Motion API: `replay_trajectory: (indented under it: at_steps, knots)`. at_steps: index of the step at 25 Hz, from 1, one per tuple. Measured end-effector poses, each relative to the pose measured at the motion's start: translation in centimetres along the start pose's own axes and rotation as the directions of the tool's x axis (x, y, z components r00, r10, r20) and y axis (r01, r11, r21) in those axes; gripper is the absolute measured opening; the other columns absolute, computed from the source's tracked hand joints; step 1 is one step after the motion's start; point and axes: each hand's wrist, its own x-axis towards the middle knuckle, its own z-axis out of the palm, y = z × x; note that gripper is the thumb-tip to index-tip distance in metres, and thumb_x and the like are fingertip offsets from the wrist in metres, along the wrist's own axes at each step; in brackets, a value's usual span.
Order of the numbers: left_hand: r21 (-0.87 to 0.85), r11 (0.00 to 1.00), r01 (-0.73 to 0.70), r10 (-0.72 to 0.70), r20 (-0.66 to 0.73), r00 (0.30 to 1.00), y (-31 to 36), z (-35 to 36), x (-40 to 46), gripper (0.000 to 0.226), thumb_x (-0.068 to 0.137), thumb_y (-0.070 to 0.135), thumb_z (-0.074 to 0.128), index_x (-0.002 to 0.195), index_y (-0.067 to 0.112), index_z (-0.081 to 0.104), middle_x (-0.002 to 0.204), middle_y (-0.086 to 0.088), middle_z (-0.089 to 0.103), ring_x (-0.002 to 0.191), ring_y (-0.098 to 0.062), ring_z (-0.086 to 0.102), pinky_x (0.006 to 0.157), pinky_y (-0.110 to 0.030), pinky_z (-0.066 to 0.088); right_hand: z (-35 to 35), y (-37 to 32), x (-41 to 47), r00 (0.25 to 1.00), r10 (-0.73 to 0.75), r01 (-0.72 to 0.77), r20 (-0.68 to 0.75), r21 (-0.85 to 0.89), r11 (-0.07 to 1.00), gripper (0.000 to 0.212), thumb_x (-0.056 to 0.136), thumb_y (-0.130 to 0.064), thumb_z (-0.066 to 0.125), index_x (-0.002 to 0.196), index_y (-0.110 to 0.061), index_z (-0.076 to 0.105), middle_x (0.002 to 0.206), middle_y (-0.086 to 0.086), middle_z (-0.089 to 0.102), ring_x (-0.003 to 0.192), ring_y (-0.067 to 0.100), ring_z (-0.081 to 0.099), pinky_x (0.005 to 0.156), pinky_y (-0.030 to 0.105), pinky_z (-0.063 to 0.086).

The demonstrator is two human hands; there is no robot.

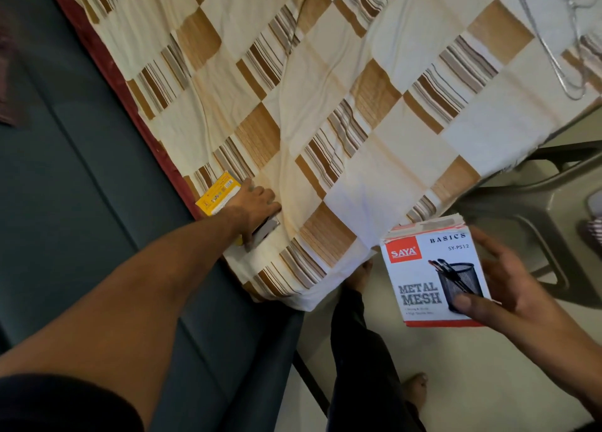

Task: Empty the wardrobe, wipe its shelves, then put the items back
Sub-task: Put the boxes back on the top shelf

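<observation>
Checked cream-and-brown bedsheet [325, 105] over mattress, dark blue frame alongside. Right hand [521, 288], 4 o'clock: thumb and spread fingers gripping white-and-red cardboard box [433, 275], held above floor off bed corner. Printed "SAYA", "BASICS", "SY-PS12", "METAL MESH". Probably light, stiff-walled, crushable; best held across opposite faces. Left hand [257, 203], 8 o'clock: fingers curled on small box, yellow printed carton [218, 197], at mattress edge; lettering illegible. Wire hangers [560, 40], 1 o'clock.
</observation>
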Motion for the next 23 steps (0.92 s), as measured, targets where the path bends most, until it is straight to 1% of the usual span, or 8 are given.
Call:
replay_trajectory:
  at_steps: [2, 5, 9, 13, 16, 18, 20, 23]
  knots:
    - [-0.011, 1.000, -0.008, 0.008, -0.004, 1.000, -0.1, -0.6, 0.6, 0.121, 0.040, 0.076, 0.082, 0.140, 0.027, 0.035, 0.136, -0.007, 0.044, 0.124, -0.031, 0.045, 0.108, -0.059, 0.028, 0.0, 0.7, 0.0, 1.000, 0.002, -0.001, -0.027, 0.063, 0.998, 0.105, 0.052, -0.058, 0.091, 0.142, -0.057, 0.036, 0.134, -0.008, 0.063, 0.119, 0.019, 0.064, 0.094, 0.046, 0.056]
    - [-0.004, 1.000, -0.020, 0.020, 0.020, 1.000, -0.3, -0.9, 0.4, 0.119, 0.040, 0.079, 0.080, 0.138, 0.028, 0.036, 0.132, -0.006, 0.049, 0.120, -0.030, 0.047, 0.105, -0.055, 0.031, -0.3, 1.3, -0.2, 0.999, -0.009, 0.012, -0.033, 0.102, 0.995, 0.101, 0.054, -0.058, 0.091, 0.141, -0.055, 0.039, 0.132, -0.008, 0.065, 0.115, 0.017, 0.067, 0.089, 0.041, 0.059]
    - [-0.013, 1.000, -0.023, 0.024, 0.087, 0.996, -0.6, -1.0, 0.2, 0.115, 0.042, 0.085, 0.074, 0.137, 0.030, 0.038, 0.128, -0.004, 0.054, 0.121, -0.028, 0.046, 0.106, -0.051, 0.028, -0.8, 1.5, -0.9, 0.995, -0.066, 0.078, -0.072, 0.188, 0.979, 0.078, 0.073, -0.016, 0.071, 0.141, -0.044, 0.044, 0.125, -0.002, 0.069, 0.109, 0.021, 0.070, 0.079, 0.028, 0.061]
    - [-0.195, 0.981, 0.023, 0.001, 0.120, 0.993, -0.6, -0.3, -1.1, 0.103, 0.054, 0.080, 0.075, 0.134, 0.025, 0.041, 0.127, -0.002, 0.050, 0.117, -0.025, 0.053, 0.099, -0.046, 0.039, -1.4, 2.2, -1.6, 0.993, -0.084, 0.102, -0.085, 0.248, 0.963, 0.075, 0.077, -0.012, 0.065, 0.143, -0.040, 0.043, 0.123, 0.001, 0.070, 0.108, 0.025, 0.070, 0.090, 0.037, 0.058]
    - [-0.420, 0.907, 0.041, -0.047, -0.005, 0.999, -0.4, -2.0, -2.5, 0.085, 0.061, 0.083, 0.069, 0.116, 0.021, 0.053, 0.105, 0.000, 0.056, 0.098, -0.022, 0.062, 0.079, -0.036, 0.048, -2.2, 2.6, -3.2, 0.989, -0.081, 0.114, -0.120, 0.298, 0.948, 0.077, 0.080, -0.011, 0.076, 0.143, -0.040, 0.042, 0.122, 0.000, 0.071, 0.107, 0.027, 0.071, 0.086, 0.035, 0.060]
    - [-0.693, 0.721, -0.006, -0.129, -0.143, 0.981, 0.7, -5.2, -3.7, 0.089, 0.049, 0.095, 0.059, 0.095, 0.019, 0.057, 0.086, 0.001, 0.059, 0.080, -0.019, 0.062, 0.062, -0.033, 0.045, -3.4, 2.6, -4.9, 0.982, -0.097, 0.147, -0.163, 0.334, 0.931, 0.077, 0.078, -0.016, 0.073, 0.144, -0.039, 0.042, 0.125, -0.001, 0.070, 0.108, 0.025, 0.070, 0.083, 0.035, 0.059]
    - [-0.903, 0.404, -0.147, -0.243, -0.261, 0.934, 3.2, -9.2, -5.0, 0.086, 0.045, 0.091, 0.066, 0.087, 0.016, 0.059, 0.078, -0.002, 0.065, 0.073, -0.014, 0.063, 0.059, -0.031, 0.044, -4.9, 2.4, -6.7, 0.969, -0.124, 0.195, -0.214, 0.352, 0.916, 0.076, 0.076, -0.020, 0.067, 0.144, -0.039, 0.040, 0.128, -0.002, 0.069, 0.110, 0.024, 0.069, 0.085, 0.037, 0.057]
    - [-0.898, 0.086, -0.432, -0.263, -0.439, 0.859, 9.7, -17.4, -7.4, 0.072, 0.056, 0.078, 0.077, 0.087, 0.014, 0.064, 0.078, 0.003, 0.070, 0.074, -0.004, 0.064, 0.067, -0.025, 0.047, -8.4, 2.2, -11.6, 0.913, -0.194, 0.330, -0.358, 0.373, 0.867, 0.070, 0.081, -0.021, 0.067, 0.144, -0.039, 0.042, 0.127, 0.001, 0.069, 0.111, 0.027, 0.069, 0.082, 0.038, 0.060]
